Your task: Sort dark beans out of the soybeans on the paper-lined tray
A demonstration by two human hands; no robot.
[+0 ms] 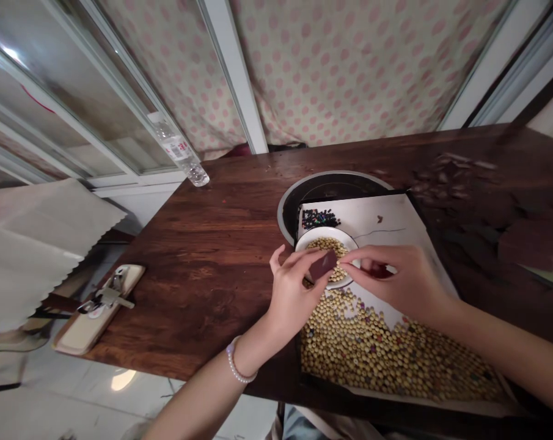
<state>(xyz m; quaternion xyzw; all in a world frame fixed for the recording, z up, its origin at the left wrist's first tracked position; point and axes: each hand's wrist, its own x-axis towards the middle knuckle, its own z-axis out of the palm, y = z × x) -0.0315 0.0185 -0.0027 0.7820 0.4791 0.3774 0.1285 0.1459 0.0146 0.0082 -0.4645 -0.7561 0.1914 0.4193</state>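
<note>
Above a white bowl (303, 240) of yellow beads (321, 242), my left hand (292, 287) grips a small dark brown rectangular piece (322, 265) between thumb and fingers. My right hand (390, 272) is closed in a pinch, its fingertips close to the right edge of that piece. Whatever sits in the pinch is too small to name. Both hands partly hide the bowl. It stands in a shallow white-lined tray (386, 208), with many loose yellow beads (372, 354) spread over the near part.
Small black beads (319, 218) and a thin dark thread (380, 232) lie in the tray. A round dark pan (288, 211) sits partly beneath it. Brown pieces (454, 177) are heaped at the table's back right. A plastic bottle (181, 150) stands at the far left edge; a clipboard (99, 308) lies at left.
</note>
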